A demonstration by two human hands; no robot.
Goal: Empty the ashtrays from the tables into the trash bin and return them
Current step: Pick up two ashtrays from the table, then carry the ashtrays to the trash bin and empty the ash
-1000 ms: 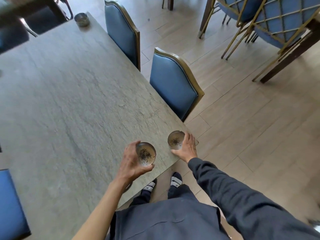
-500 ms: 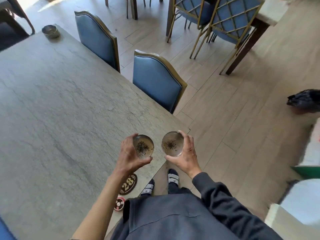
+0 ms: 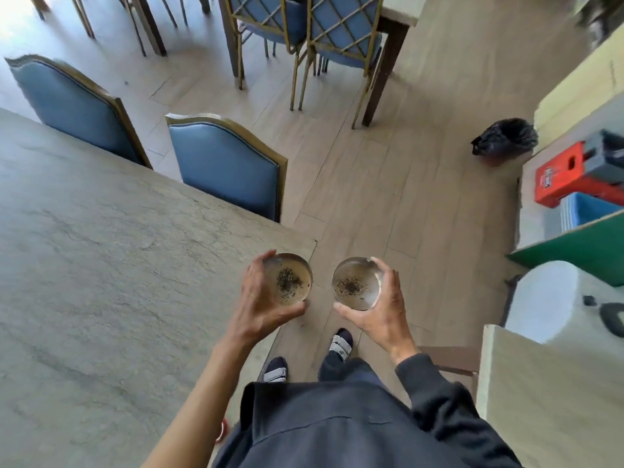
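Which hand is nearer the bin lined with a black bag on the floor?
Right. The right hand, holding a round glass ashtray, is nearer the black-bagged bin, ahead to its right. The left hand, with its ashtray, is farther left.

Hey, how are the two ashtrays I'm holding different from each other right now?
The left ashtray hangs over the corner of the table; the right ashtray is over bare floor. The left hand wraps the left ashtray from its left side, while the right hand cups the right ashtray from its right side. The left ashtray looks browner, the right ashtray shinier. Both are round, upright and hold dark ash.
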